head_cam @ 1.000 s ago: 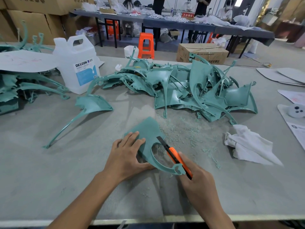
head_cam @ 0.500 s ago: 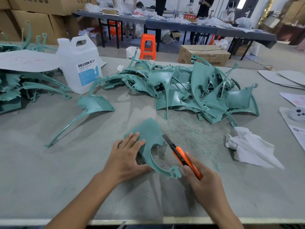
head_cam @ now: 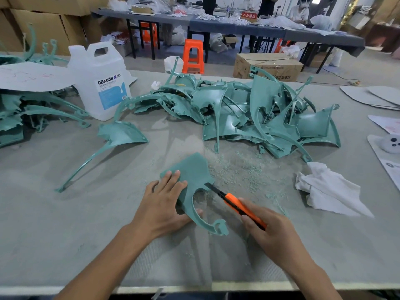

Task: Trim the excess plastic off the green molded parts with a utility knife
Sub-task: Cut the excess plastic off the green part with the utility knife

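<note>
A green molded part (head_cam: 192,172) lies flat on the grey table (head_cam: 65,224) in front of me, its curved arm ending in a hook near me. My left hand (head_cam: 161,205) presses it down with straight fingers, thumb by the arm's inner curve. My right hand (head_cam: 273,232) grips an orange utility knife (head_cam: 242,208). The dark blade tip touches the part's edge where the arm leaves the flat panel. Green shavings (head_cam: 240,169) lie scattered just beyond the part.
A heap of green parts (head_cam: 259,118) fills the middle of the table, one lone part (head_cam: 118,135) lies left, more (head_cam: 26,113) under a grey sheet at far left. A white jug (head_cam: 100,81) stands back left. A white rag (head_cam: 329,189) lies right.
The knife has slid away from me along the part's inner edge, from near the hook up to the panel. My left hand stays pressed on the part.
</note>
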A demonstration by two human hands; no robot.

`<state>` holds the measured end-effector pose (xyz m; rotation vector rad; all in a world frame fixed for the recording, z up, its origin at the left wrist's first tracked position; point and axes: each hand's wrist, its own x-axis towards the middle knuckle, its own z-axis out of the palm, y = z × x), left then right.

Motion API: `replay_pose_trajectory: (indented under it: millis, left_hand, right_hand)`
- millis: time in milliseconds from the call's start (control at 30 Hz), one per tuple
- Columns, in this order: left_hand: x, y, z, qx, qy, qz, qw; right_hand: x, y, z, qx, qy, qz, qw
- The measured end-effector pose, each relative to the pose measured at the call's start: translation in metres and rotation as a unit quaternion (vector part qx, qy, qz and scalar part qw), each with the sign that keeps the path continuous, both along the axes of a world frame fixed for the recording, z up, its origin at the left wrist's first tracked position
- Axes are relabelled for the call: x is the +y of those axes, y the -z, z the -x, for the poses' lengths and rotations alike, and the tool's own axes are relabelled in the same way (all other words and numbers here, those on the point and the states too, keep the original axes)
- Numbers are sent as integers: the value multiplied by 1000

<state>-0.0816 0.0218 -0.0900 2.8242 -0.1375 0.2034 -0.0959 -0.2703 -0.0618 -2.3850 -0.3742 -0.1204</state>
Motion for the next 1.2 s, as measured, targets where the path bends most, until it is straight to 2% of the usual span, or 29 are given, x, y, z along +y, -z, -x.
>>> replay_pose_trajectory:
  millis: [200, 333, 467, 667, 833, 933, 1000, 1100, 1200]
  left_hand:
    - [1, 1, 0, -5, -1, -4, 1000]
    - [0, 3, 0, -6, 1, -11, 1000]
    - [1, 4, 0, -7, 0, -7, 1000]
    - [2, 4, -1, 0, 1, -18, 1000]
    - [2, 3, 0, -2, 0, -16, 1000]
    - [1, 0, 0, 11, -4, -18, 1000]
    - [2, -6, 1, 42, -6, -2, 999]
    - [13, -18, 1, 141, 18, 6, 990]
    - [30, -42, -3, 270, 80, -16, 959]
  right_hand:
    - [5, 1, 1, 2, -32, 11, 999]
    - [4, 6, -2, -38, 10, -14, 999]
    - [8, 16, 2, -16, 19, -64, 998]
    - [8, 15, -9, -1, 53, -71, 996]
    - [5, 17, -8, 12, 21, -67, 997]
    - [4, 22, -16, 14, 67, -98, 993]
    - [4, 25, -17, 14, 78, -120, 990]
    - [4, 25, -11, 13, 82, -140, 987]
    - [4, 24, -10, 3, 80, -140, 987]
